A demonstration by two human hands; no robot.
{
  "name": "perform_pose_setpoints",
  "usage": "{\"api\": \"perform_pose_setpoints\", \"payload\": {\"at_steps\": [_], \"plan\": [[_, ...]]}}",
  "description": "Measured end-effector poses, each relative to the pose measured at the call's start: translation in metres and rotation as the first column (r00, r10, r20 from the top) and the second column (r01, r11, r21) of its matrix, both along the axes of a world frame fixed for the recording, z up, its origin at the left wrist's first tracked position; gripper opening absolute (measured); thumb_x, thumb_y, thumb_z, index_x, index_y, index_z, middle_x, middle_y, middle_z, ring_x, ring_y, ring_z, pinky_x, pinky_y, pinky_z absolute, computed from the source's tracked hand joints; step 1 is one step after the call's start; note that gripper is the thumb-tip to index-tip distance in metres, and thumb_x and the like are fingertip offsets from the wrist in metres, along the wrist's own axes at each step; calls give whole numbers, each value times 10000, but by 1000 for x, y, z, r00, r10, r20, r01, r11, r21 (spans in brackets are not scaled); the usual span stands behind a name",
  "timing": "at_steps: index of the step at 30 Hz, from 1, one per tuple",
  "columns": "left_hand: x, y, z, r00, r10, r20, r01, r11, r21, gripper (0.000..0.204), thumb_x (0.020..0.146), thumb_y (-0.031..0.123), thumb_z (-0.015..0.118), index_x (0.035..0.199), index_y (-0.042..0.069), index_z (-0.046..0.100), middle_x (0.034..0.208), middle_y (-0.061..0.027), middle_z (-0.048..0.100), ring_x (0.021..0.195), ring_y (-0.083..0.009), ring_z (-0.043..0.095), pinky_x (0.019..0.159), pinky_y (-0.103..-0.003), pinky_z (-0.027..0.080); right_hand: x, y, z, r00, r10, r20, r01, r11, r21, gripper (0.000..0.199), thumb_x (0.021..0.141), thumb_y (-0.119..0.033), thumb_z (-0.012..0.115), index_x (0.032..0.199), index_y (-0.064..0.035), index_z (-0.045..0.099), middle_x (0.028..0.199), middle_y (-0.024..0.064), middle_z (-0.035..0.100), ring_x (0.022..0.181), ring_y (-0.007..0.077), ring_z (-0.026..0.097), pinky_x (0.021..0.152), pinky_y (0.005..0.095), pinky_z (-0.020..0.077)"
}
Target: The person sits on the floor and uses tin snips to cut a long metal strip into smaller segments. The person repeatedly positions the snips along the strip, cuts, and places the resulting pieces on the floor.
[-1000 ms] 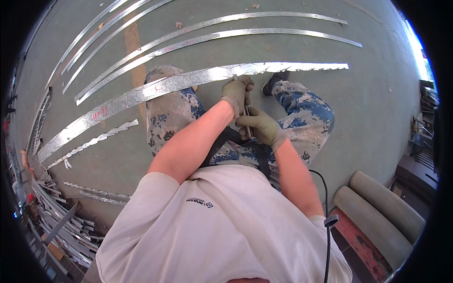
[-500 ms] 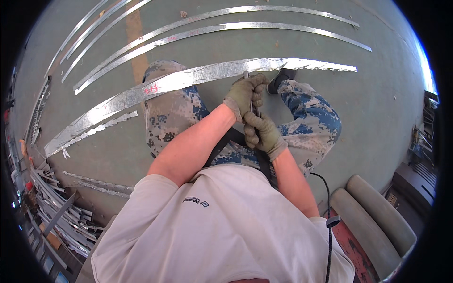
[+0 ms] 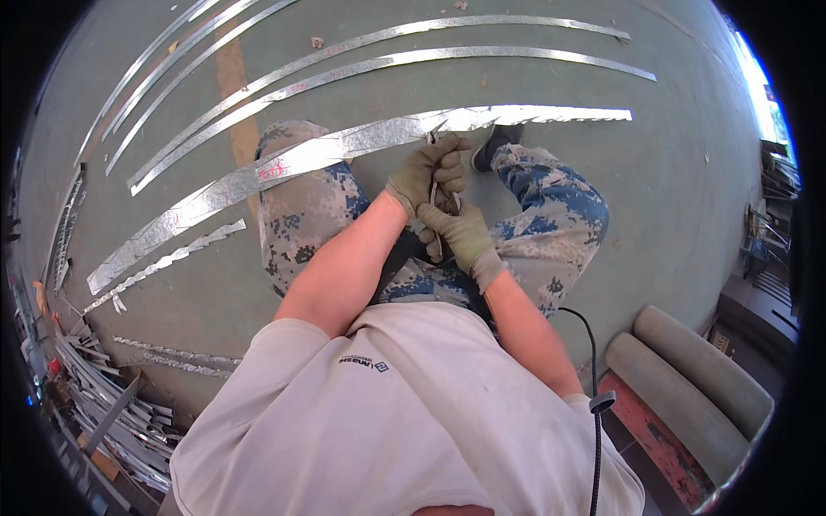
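Snips (image 3: pixel 437 191) sit clamped between both gloved hands, nose up at the near edge of the long metal strip (image 3: pixel 284 165), which runs left to right across the knees. Left hand (image 3: pixel 423 172) is closer to the strip, touching it; right hand (image 3: pixel 460 234) grips the handles just below.

Both my forearms reach forward from the lower edge, bare to the wrists, gloves on both hands. My left hand (image 3: pixel 428 172) is curled shut, knuckles up, the farther of the two. My right hand (image 3: pixel 456 230) sits just behind it, touching, fingers closed in a tight grip.
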State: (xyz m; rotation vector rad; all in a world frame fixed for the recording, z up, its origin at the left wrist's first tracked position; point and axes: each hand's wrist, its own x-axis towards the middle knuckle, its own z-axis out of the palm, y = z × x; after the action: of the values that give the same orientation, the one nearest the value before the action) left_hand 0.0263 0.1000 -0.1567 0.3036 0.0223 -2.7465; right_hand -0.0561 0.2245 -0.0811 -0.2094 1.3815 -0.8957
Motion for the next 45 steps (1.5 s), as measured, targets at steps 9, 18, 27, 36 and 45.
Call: {"api": "perform_pose_setpoints", "payload": {"at_steps": [9,18,27,36,45], "plan": [[11,10,26,786,223,576,-55,954,-295,382,1011,265,705,1322,60,622,1074,-32,725,908,-164,696,811,-336,591,-7,2,-1,999,37,35,-37,999,-15,329,916,-295,831,1010,-32,657,706,86,677,469,160,581,415,306,428],[-5,10,40,829,33,559,74,983,-168,297,1031,252,683,1218,27,633,783,19,580,647,-97,554,655,-326,547,-13,3,10,985,107,-137,-111,994,-18,395,870,-269,843,1078,-11,629,729,77,671,518,156,600,416,306,439],[-1,2,21,889,-10,458,138,959,-248,339,1043,283,666,1258,28,611,797,11,601,647,-122,569,710,-329,544,1,4,-8,991,-26,-133,16,997,-80,395,888,-301,817,1104,-17,647,762,70,703,510,159,608,409,287,412],[27,0,35,635,400,661,-288,917,-277,412,1069,373,607,1385,110,582,1233,-131,677,1133,-278,656,945,-462,544,-17,4,-1,995,66,80,-66,998,5,327,1020,-359,678,1011,-33,695,756,87,703,505,169,626,393,279,411],[12,-11,57,596,535,599,-301,840,-451,441,1089,325,575,1393,14,498,1279,-221,642,1158,-368,687,969,-488,605,-39,8,4,976,33,215,-7,993,-119,377,1094,-366,548,1212,-33,679,902,123,766,618,211,712,461,286,503]]}}
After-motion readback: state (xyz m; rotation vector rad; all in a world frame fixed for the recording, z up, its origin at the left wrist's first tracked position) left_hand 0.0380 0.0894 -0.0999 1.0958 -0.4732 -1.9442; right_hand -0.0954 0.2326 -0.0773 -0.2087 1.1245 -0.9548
